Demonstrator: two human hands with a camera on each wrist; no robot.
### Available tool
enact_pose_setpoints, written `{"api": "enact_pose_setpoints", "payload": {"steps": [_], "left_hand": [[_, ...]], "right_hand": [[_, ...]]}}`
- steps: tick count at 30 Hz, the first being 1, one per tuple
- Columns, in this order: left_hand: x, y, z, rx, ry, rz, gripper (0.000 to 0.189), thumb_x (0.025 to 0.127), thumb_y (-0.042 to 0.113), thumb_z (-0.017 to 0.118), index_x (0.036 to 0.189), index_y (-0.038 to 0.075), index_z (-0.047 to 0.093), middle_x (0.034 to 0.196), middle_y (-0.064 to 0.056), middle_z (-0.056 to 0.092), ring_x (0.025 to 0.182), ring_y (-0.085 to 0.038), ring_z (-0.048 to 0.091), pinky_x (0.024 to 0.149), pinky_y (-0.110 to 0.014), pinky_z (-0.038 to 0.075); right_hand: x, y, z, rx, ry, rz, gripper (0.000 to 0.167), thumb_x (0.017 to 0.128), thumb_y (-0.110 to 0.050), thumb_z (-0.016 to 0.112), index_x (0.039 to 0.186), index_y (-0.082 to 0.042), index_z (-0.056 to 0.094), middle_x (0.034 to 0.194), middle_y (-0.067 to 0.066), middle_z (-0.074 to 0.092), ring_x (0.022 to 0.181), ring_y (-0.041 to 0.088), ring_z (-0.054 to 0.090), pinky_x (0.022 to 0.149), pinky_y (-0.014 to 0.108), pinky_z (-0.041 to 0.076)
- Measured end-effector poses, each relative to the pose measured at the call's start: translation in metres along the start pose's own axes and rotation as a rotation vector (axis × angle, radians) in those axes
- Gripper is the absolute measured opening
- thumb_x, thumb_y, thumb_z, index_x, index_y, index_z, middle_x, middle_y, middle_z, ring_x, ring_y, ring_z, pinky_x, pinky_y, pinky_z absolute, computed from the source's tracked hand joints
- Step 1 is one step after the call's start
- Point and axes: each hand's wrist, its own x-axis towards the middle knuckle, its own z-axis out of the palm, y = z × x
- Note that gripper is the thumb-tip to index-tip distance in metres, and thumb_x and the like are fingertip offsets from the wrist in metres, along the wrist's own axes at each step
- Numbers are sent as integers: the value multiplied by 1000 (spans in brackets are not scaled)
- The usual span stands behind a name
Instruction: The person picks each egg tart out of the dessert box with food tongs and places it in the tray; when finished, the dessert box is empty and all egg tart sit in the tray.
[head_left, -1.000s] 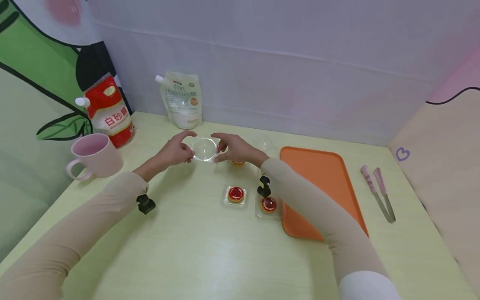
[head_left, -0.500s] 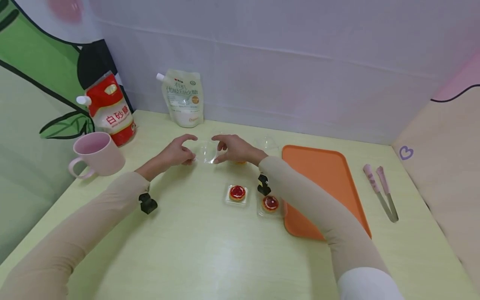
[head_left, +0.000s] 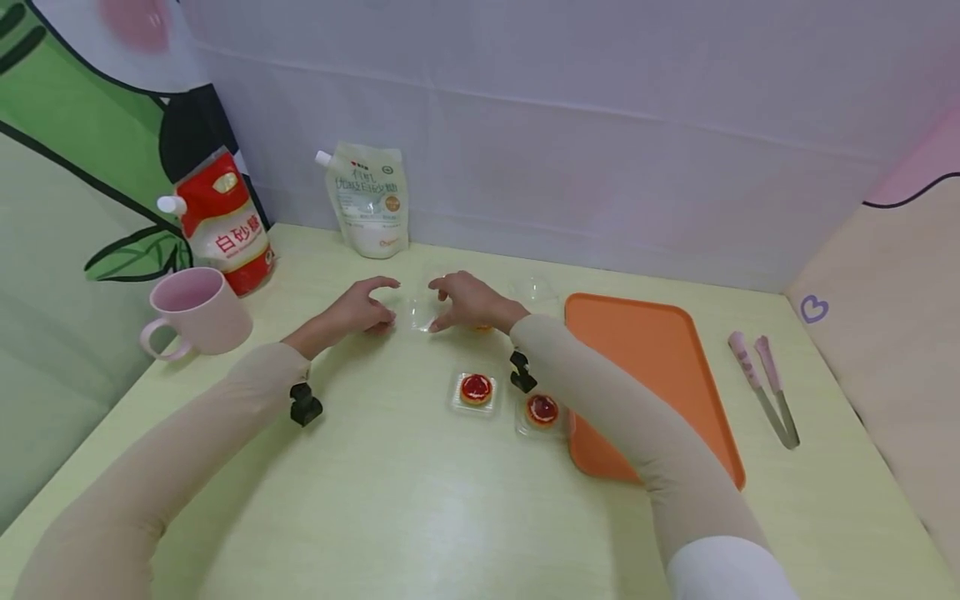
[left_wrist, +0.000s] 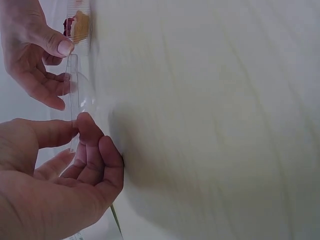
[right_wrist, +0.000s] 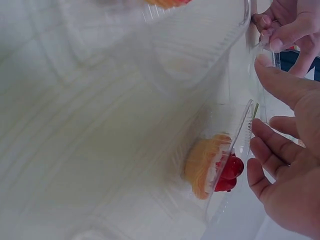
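Note:
A clear plastic lid (head_left: 422,315), with a domed centre bulging downward in the left wrist view, is held between both hands just above the table. My left hand (head_left: 360,308) pinches its left side with thumb and index finger, though glare blurs the contact in the head view. My right hand (head_left: 471,302) grips the opposite side by thumb and index; its other fingers are loosely bent. Beneath that hand is a fruit tart (right_wrist: 210,167) in a clear tray, mostly hidden from the head view. Two more red-topped tarts, one left (head_left: 476,388) and one right (head_left: 542,410), sit nearer in clear trays.
To the right lies an orange tray (head_left: 637,367), with tongs (head_left: 772,400) beyond it. Another clear lid (head_left: 532,288) lies behind the right wrist. At left stand a pink mug (head_left: 202,312), a red sugar bag (head_left: 228,225) and a pale sugar bag (head_left: 371,200).
The lid's round outline faced the head camera a second ago; it has since lowered and tilted, looking fainter. Both hands have come slightly down with it. The tarts have stayed put.

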Motion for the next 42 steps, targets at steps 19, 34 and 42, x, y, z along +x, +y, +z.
{"api": "enact_pose_setpoints", "payload": {"steps": [19,34,42], "left_hand": [[-3,4,-1,76,-21,-29,58,98,9,57,151,5,34,82,-4,69,70,-10,62,67,-26,53],[-3,-5,-3,118,5,-52,66,102,33,55,155,5,25,99,-13,70,77,-13,64,74,-27,53],[-4,-9,-7,150,23,-70,75,101,46,53,156,5,20,109,-19,63,76,-15,64,74,-27,53]], "right_hand": [[2,-3,-1,-70,4,6,72,84,-36,81,142,-4,53,131,13,64,124,28,52,107,37,41],[-5,1,-4,37,23,16,71,84,-34,81,142,-4,53,133,14,62,127,29,51,109,39,41],[-24,8,-15,113,99,-29,67,90,-35,75,143,-3,51,135,20,60,128,34,54,109,42,42]]}}
